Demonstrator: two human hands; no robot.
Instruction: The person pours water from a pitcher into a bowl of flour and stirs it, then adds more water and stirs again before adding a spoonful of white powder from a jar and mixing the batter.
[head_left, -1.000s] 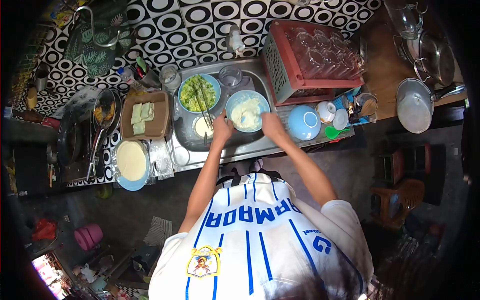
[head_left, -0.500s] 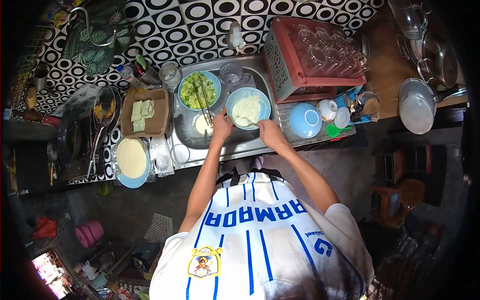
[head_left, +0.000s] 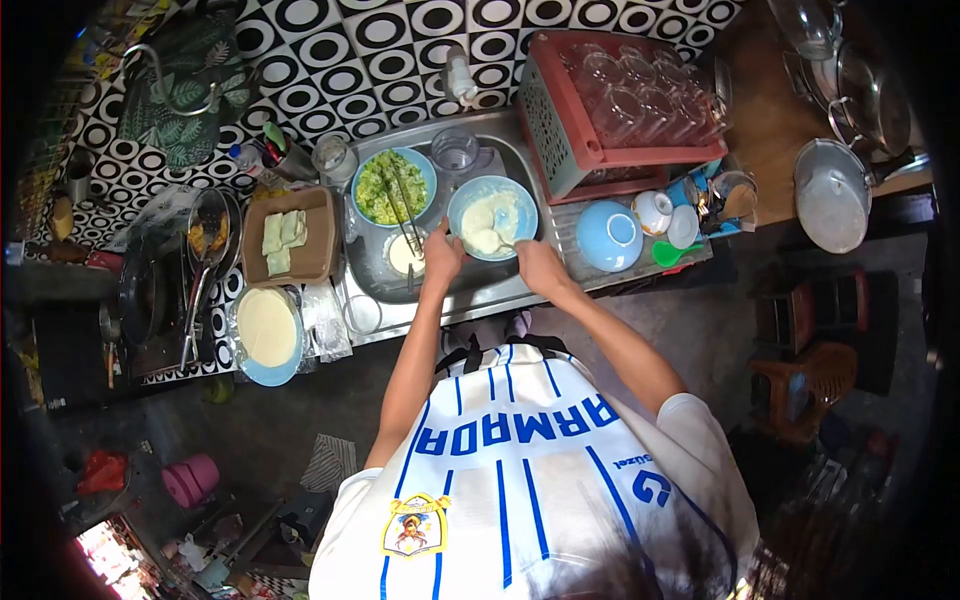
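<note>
My left hand (head_left: 441,254) grips the near left rim of a blue bowl (head_left: 527,197), which holds a creamy white mixture (head_left: 487,215). The handle of a spoon (head_left: 504,246) is pinched in my right hand (head_left: 543,268), and its head sits in the mixture. Left of this bowl, a second blue bowl (head_left: 431,168) contains chopped green vegetables (head_left: 380,190) with tongs (head_left: 404,205) lying across it. A small dish of pale liquid (head_left: 403,257) stands beside my left hand, partly beneath the tong tips.
At left are a brown tray (head_left: 313,221) with folded green wraps (head_left: 283,240) and a plate of pale round sheets (head_left: 267,330). Rightward stand a red rack (head_left: 640,155) of glasses, an overturned blue bowl (head_left: 609,237) and a green spoon (head_left: 668,254). A clear mug (head_left: 456,150) sits behind.
The spoon has moved through the white mixture, which is now heaped toward the near side with more bowl showing. The view has shifted slightly. Both hands keep their holds.
</note>
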